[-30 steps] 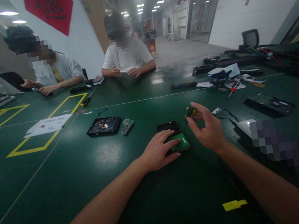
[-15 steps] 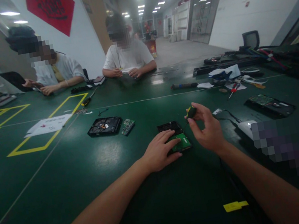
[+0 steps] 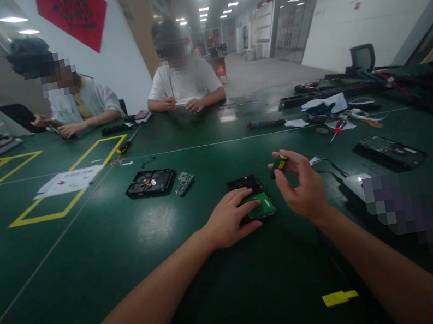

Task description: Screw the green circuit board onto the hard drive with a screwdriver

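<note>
A hard drive [image 3: 267, 206] with a green circuit board and a black body lies on the table in front of me. My left hand [image 3: 229, 216] rests flat over its left side, fingers spread, the thumb along the near edge; part of the drive is hidden under it. To the right and just above the drive, my right hand [image 3: 302, 185] pinches a screwdriver [image 3: 280, 163] by its black-and-yellow handle. Its tip cannot be made out clearly. Left of the drive are a loose circuit board [image 3: 184, 183] and a black drive casing [image 3: 150, 183].
Another drive [image 3: 389, 151] lies at the right, beyond a white power strip [image 3: 355, 183] with a cable. Farther back are a red screwdriver [image 3: 338, 130], a yellow-handled screwdriver [image 3: 124, 146] and a paper sheet [image 3: 65, 181]. A co-worker [image 3: 186, 84] sits opposite, others at left.
My right hand has shifted slightly right, and the screwdriver's handle has turned a little in the fingers. My left hand and the hard drive stay put.
</note>
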The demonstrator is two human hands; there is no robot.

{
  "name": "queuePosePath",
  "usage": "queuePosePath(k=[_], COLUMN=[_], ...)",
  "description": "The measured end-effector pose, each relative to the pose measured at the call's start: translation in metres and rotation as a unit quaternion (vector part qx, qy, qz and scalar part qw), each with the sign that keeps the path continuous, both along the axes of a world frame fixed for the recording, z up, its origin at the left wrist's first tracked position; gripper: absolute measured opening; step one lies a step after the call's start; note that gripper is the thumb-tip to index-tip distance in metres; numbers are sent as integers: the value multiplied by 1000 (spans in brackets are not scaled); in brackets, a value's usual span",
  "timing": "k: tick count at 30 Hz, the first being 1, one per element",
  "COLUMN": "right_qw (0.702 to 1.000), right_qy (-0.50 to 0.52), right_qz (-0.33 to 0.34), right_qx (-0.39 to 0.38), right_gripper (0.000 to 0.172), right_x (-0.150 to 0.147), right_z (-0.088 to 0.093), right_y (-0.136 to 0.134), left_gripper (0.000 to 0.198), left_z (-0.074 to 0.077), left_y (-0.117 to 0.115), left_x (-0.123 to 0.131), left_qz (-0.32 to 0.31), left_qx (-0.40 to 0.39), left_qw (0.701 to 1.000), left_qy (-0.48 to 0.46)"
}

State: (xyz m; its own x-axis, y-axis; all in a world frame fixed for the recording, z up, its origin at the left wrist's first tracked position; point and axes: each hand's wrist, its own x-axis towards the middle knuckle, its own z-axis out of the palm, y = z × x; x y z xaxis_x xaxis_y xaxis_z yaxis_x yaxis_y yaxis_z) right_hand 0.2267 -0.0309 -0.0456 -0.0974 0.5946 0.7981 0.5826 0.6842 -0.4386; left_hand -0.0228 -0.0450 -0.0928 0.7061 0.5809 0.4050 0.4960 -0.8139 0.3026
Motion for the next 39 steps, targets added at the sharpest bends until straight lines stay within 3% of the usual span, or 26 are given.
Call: queuePosePath(k=[4, 13, 23, 33, 39], right_qw=[998, 993, 999, 993, 997], right_qy=[-29, -37, -32, -49, -54], right_qz=[-49, -67, -3, -69, -34], right_qx=[28, 88, 15, 77, 44], right_gripper=[48, 44, 48, 43, 42], right_x=[1, 1, 1, 1, 1], right_z=[1, 10, -1, 8, 4], right_y=[0, -2, 1, 0, -1], left_gripper=[55, 55, 56, 55, 56], left_z=[-1, 0, -1, -3, -6], left_y=[1, 0, 0, 2, 2], left_x=[0, -1, -1, -1, -1], left_qz=[2, 1, 2, -1, 0], left_qx=[1, -4, -1, 7, 5], left_qw=[1000, 1000, 1000, 1000, 1000], left_qy=[8, 3, 6, 9, 9])
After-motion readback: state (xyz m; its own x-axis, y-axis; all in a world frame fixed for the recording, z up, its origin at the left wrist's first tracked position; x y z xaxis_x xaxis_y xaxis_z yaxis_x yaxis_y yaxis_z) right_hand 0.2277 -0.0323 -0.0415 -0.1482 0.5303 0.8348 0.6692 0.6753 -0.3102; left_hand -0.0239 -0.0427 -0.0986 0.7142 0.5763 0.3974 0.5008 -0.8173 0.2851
